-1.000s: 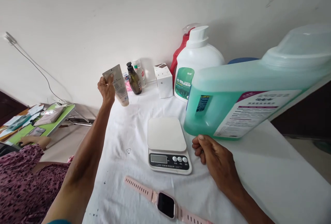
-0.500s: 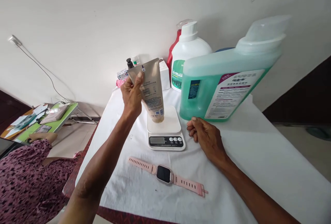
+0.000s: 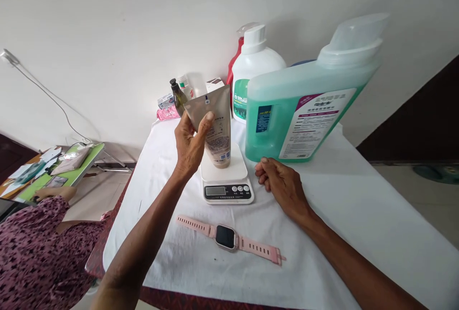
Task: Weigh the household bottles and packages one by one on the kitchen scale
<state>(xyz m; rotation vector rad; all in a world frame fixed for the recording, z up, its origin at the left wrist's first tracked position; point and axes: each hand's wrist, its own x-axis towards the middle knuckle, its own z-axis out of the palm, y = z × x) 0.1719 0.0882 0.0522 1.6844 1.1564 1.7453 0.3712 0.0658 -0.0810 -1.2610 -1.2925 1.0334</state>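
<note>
My left hand (image 3: 193,145) grips a beige squeeze tube (image 3: 218,133) with the thumb across its front and the fingers behind. The tube stands nearly upright, its lower end at the platform of a white kitchen scale (image 3: 236,169); whether it bears its weight there I cannot tell. No digits can be made out on the scale's display. Beside the scale, my right hand (image 3: 283,186) lies on the cloth with its fingers curled in and nothing seen in them. Just beyond it stands a large jug of green liquid (image 3: 274,143). A pink-strapped smartwatch (image 3: 225,237) lies in front of the scale.
Behind are a white detergent bottle (image 3: 254,59), a red bottle (image 3: 234,61), a dark pump bottle (image 3: 177,97) and a pink packet (image 3: 168,113). White cloth (image 3: 165,262) covers the table. At left, a person in a patterned garment (image 3: 32,252) sits near a green table (image 3: 84,159).
My left hand has shifted slightly right with the tube, and its thumb sits lower on the tube. The view has moved a little; my right hand keeps its place by the scale.
</note>
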